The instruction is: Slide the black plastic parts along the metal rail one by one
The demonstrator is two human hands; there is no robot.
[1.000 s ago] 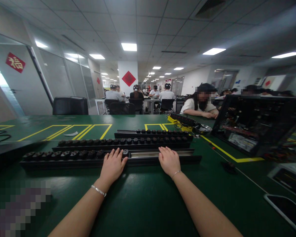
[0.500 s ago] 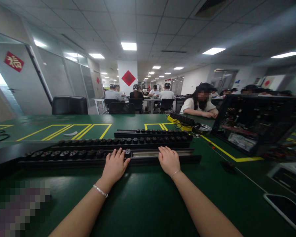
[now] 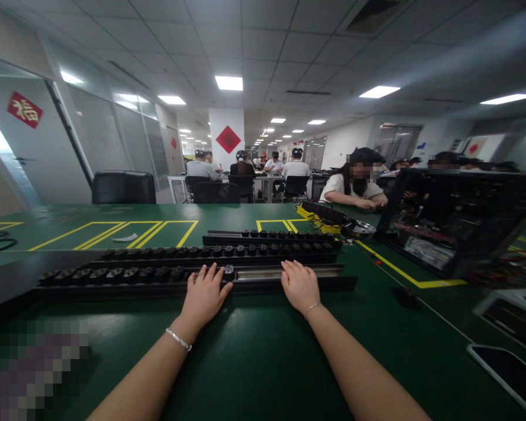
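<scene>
A long black rail (image 3: 263,285) lies crosswise in front of me, with a row of round black socket modules (image 3: 127,273) along its left part. My left hand (image 3: 205,292) rests over the middle of the rail with fingers spread and thumb out to the side. One socket module (image 3: 228,271) shows just right of its fingers; what lies under the palm is hidden. Farther right, my right hand (image 3: 301,285) lies flat on the rail, fingers stretched out. Between the hands, a bare pale channel (image 3: 258,273) runs along the rail.
Behind it lie a second rail of sockets (image 3: 245,251) and a shorter one (image 3: 272,235). An opened computer case (image 3: 447,228) stands at right, near a person (image 3: 355,184). A black power strip (image 3: 324,211) lies on something yellow. A phone-like device (image 3: 508,374) is at lower right.
My hands stay almost where they were on the rail. Across the table, the other person's hands have shifted slightly.
</scene>
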